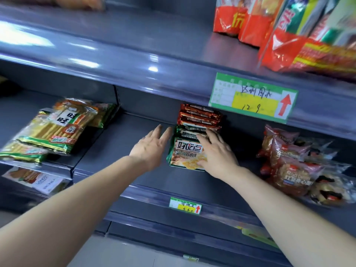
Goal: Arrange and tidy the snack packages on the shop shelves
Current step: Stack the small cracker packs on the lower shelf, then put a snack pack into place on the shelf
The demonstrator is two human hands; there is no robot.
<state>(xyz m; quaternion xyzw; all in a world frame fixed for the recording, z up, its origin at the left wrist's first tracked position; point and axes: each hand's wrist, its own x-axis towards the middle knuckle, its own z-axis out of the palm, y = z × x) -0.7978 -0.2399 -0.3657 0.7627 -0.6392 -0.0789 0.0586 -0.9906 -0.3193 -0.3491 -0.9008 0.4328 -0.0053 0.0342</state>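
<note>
A: left hand (152, 149) flat, holding nothing, just left of green biscuit pack (185, 154) at frame centre. right hand (217, 153) lies spread on top, not clenched.
B: press in from both sides and square it against the red packs (199, 114) behind.

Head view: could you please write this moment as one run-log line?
left hand open, beside green biscuit pack | right hand open, resting on that pack | red packs behind it

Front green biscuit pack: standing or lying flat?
Standing on edge. The green pack shows its printed face to the aisle, the red packs behind show only top edges, and the right hand rests open on it.
</note>
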